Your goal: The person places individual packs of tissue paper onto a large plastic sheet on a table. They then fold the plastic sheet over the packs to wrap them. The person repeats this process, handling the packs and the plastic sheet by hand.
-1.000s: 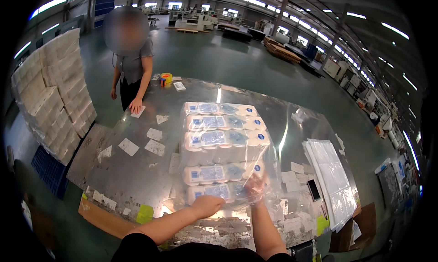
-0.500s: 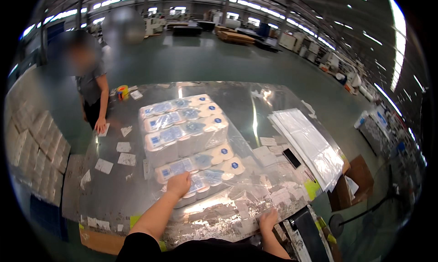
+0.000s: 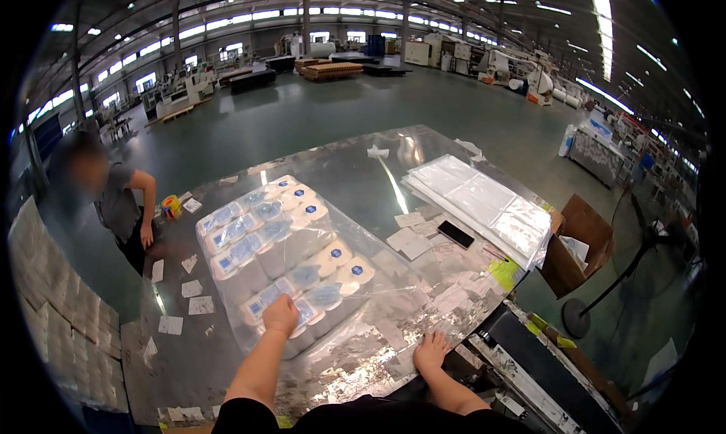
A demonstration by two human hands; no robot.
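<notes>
My left hand [image 3: 280, 315] is closed at the near edge of several packs of white rolls [image 3: 266, 234] with blue labels, which lie in rows under a large clear plastic bag [image 3: 382, 264]. Its fingertips are hidden, so I cannot tell whether they grip the film or a pack. A gap separates the two nearest rows from the farther ones. My right hand [image 3: 431, 351] rests on the worn near edge of the metal table [image 3: 355, 162], fingers stretched out, holding nothing.
A stack of folded plastic bags [image 3: 484, 207] and a black phone [image 3: 456, 234] lie on the right. Paper cards [image 3: 200, 305] and a tape roll [image 3: 172, 206] are on the left, near another person [image 3: 125, 207]. Wrapped packs [image 3: 64, 336] stand stacked at far left. A cardboard box [image 3: 578, 245] and fan stand [image 3: 616, 283] are right.
The view has swung to the right. My right hand has gone from curled to spread on the table edge. My left hand stays by the near packs. The other person's hand has left a card.
</notes>
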